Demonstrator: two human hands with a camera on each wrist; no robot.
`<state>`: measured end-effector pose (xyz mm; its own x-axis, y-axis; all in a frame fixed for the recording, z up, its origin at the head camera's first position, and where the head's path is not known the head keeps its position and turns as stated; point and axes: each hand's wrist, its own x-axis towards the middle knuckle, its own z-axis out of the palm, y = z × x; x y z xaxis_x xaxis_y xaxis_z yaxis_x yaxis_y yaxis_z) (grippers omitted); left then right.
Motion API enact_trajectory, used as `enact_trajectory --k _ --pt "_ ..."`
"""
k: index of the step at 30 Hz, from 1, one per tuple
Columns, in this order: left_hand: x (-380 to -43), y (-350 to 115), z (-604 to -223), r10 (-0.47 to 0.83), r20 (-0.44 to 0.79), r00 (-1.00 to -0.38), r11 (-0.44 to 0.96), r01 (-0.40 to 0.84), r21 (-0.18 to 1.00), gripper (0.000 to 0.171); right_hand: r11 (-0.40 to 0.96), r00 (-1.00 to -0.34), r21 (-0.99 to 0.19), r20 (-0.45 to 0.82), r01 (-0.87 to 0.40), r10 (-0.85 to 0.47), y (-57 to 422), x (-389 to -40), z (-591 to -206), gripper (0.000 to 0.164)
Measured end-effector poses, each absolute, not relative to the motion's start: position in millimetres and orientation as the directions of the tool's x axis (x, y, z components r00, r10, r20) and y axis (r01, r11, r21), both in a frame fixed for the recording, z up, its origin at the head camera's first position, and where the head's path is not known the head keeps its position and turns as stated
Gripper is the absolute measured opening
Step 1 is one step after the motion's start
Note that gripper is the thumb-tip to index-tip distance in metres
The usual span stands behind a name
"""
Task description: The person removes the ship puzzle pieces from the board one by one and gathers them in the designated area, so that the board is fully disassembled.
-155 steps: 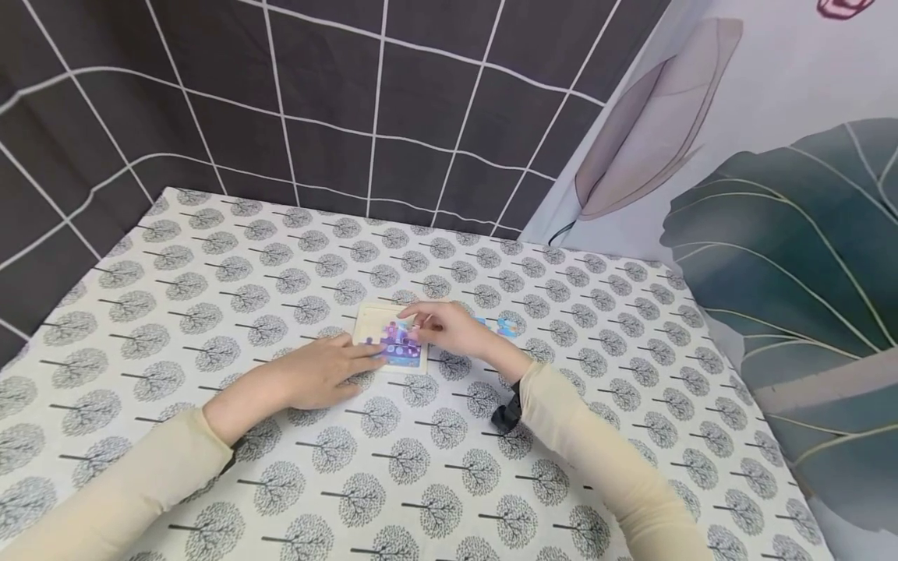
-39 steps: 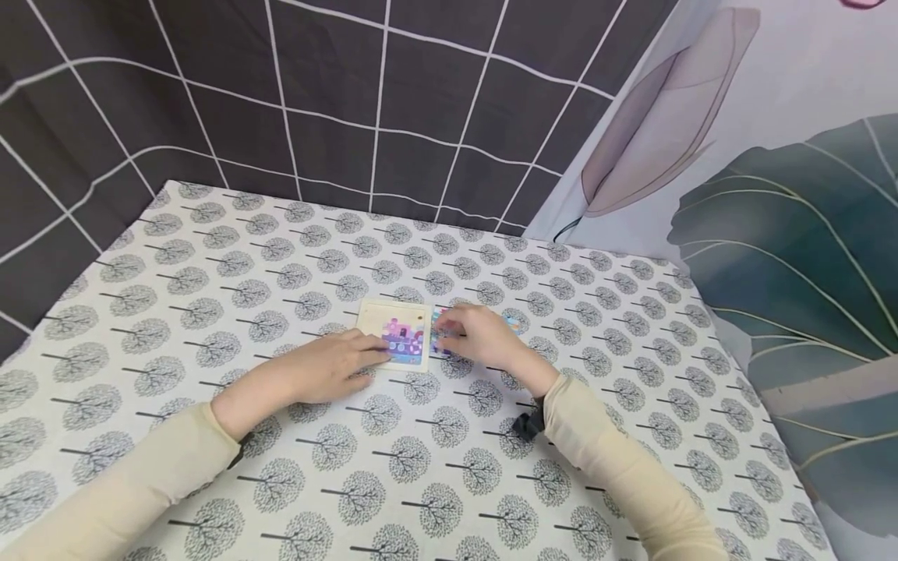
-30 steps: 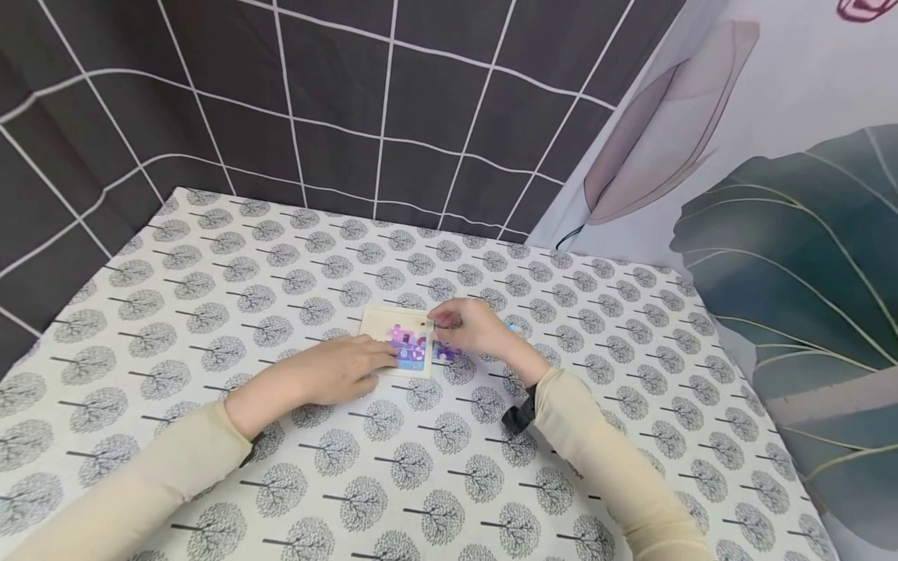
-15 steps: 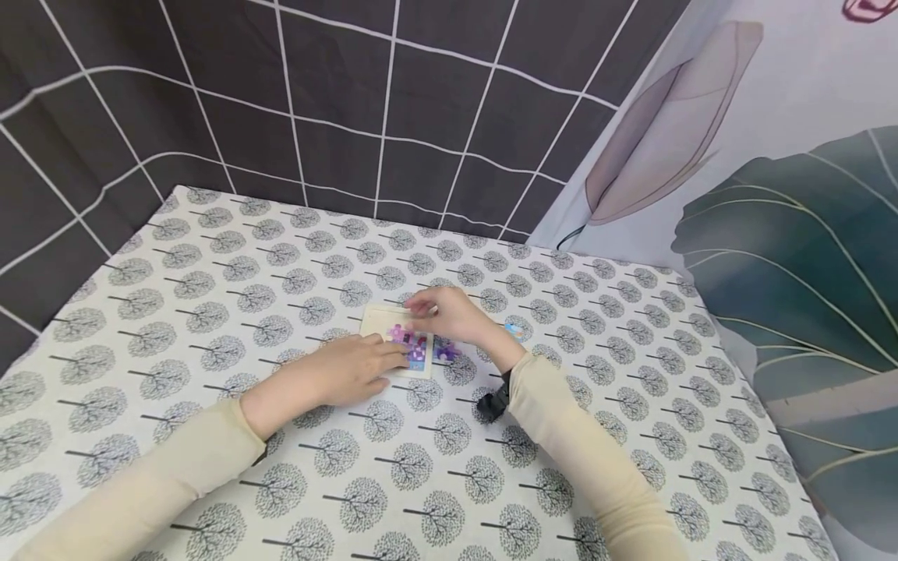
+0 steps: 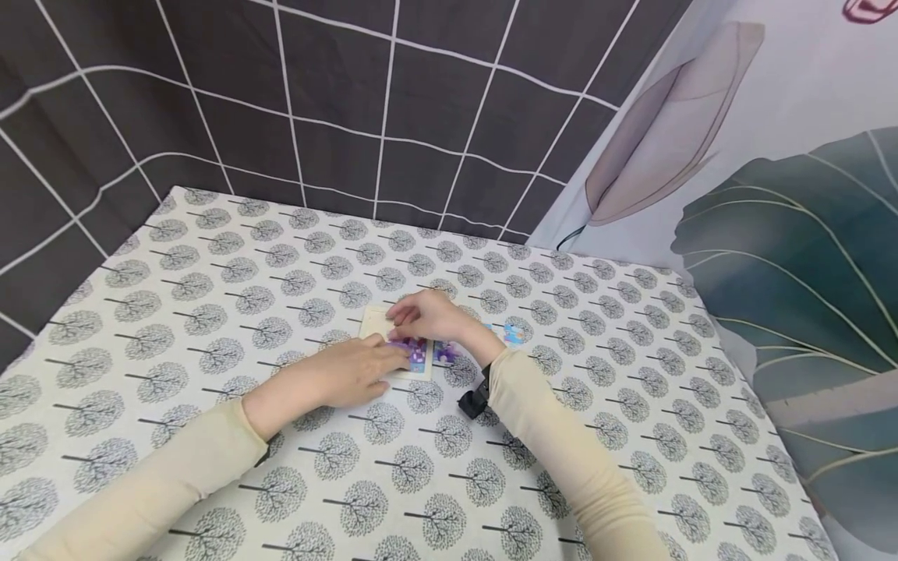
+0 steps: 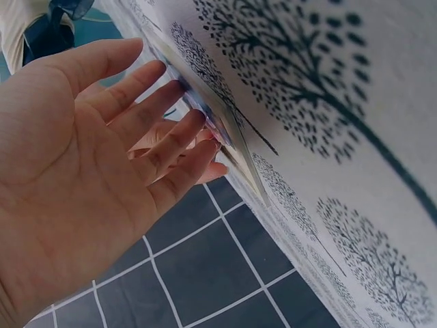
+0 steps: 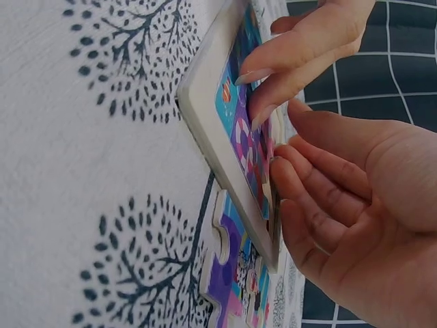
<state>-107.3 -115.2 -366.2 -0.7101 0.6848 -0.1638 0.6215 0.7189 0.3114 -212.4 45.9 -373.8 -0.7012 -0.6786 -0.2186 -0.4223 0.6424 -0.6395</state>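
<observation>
A shallow, pale puzzle tray (image 5: 372,318) lies on the tablecloth, its near part filled with joined purple, pink and blue jigsaw pieces (image 5: 418,357). My left hand (image 5: 351,371) rests at the tray's near left; its fingers are extended, the tips on the picture in the right wrist view. Over the tray's far part is my right hand (image 5: 433,315), fingers bent and thumb close to the index finger. A small pink puzzle piece (image 7: 269,147) shows at those fingertips, largely hidden by them. Loose purple pieces (image 7: 222,277) lie against the tray's right side.
More loose blue pieces (image 5: 512,332) lie right of the tray, beyond the right wrist. A tree-print tablecloth (image 5: 449,491) covers the table. Dark grid-patterned cloth (image 5: 330,93) hangs behind it, and a leaf-print curtain (image 5: 793,257) at the right.
My right hand has moved left from the loose pieces to above the tray, uncovering the purple and blue ones. My left hand has shifted slightly right along the tray.
</observation>
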Motion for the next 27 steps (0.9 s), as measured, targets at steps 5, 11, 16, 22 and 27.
enact_trajectory --k 5,11,16,22,27 --pt "-107.0 -115.1 -367.2 0.684 -0.164 -0.711 0.720 0.623 0.304 0.050 0.657 -0.697 -0.627 -0.242 -0.419 -0.675 44.0 -211.4 -372.2 0.034" --pt "-105.9 -116.1 -367.7 0.682 -0.154 -0.715 0.722 0.624 0.299 0.051 0.691 -0.709 -0.609 -0.280 -0.390 -0.647 40.5 -212.6 -372.9 0.037" --pt "-105.6 -116.0 -368.4 0.682 -0.155 -0.714 0.721 0.624 0.300 0.052 0.707 -0.719 -0.600 -0.294 -0.374 -0.630 38.4 -212.3 -373.1 0.036" --pt "-107.1 -114.0 -366.6 0.676 -0.174 -0.716 0.727 0.612 0.312 0.051 0.689 -0.718 -0.619 -0.274 -0.378 -0.640 41.1 -213.4 -375.2 0.034" --pt "-106.7 -113.3 -365.7 0.673 -0.185 -0.716 0.729 0.599 0.330 0.051 0.680 -0.717 -0.641 -0.280 -0.355 -0.638 41.6 -213.3 -374.8 0.034"
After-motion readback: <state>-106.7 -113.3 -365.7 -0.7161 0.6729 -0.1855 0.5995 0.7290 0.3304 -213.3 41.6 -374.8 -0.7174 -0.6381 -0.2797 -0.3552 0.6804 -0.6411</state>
